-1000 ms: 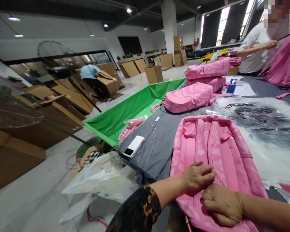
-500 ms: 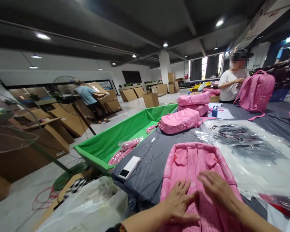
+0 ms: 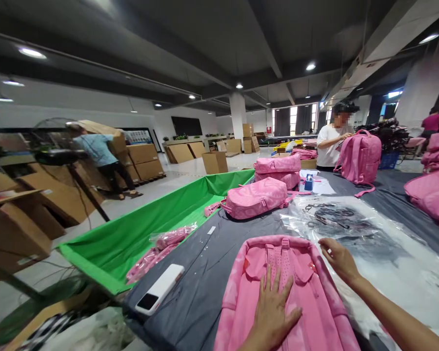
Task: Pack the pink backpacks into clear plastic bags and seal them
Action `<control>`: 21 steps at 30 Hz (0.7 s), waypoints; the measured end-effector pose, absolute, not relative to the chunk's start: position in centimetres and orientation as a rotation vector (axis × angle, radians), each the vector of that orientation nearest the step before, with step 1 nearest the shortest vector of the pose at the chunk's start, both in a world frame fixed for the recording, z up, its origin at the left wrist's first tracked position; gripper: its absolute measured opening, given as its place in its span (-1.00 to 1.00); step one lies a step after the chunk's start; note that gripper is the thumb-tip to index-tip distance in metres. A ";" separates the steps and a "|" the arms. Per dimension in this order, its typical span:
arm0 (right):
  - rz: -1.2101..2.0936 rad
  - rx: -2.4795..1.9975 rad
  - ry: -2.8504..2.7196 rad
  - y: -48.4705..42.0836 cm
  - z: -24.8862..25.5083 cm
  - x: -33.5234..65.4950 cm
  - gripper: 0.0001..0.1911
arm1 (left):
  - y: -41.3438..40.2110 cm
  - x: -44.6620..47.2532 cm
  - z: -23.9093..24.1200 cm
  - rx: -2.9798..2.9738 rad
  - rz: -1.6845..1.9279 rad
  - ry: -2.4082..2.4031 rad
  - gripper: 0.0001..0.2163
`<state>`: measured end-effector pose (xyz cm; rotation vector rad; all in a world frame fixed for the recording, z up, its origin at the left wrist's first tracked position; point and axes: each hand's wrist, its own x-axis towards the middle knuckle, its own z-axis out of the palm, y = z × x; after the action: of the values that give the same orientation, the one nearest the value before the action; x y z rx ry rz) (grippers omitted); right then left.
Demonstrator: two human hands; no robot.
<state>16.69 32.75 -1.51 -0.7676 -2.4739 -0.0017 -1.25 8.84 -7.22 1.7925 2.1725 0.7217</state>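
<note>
Your left hand [image 3: 274,309] is lying flat and released on the pink backpack [image 3: 281,292]; right hand [image 3: 338,258] is resting released at its edge, white phone [image 3: 160,295] and plastic sheet [image 3: 354,229] flanking it.

A white phone [image 3: 159,295] lies lower left on the grey table [image 3: 205,263]; a green bin [image 3: 139,229] sits mid-left, cardboard boxes [image 3: 142,161] behind.

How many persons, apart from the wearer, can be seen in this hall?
3: one in a blue shirt at the cardboard boxes, one in white by an upright backpack, one in magenta far right. Others may be hidden.
</note>
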 end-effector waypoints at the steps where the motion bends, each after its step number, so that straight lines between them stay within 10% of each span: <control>1: -0.041 -0.812 -2.468 34.9 -1.5 16.9 -0.62 | 9.0 -1.7 -8.0 1.794 0.720 2.173 -0.24; 10: -0.196 -0.913 -2.654 46.3 -5.5 14.9 -0.76 | 10.5 -3.5 -14.1 1.972 0.733 2.378 -0.22; 21: -0.101 -1.098 -2.459 45.5 3.0 16.1 -0.63 | 9.1 -2.1 -8.3 1.826 0.738 2.138 -0.23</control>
<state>16.12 45.47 3.02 -1.0978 -2.4593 -0.1009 -2.14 9.06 -8.31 1.8265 2.1377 0.7381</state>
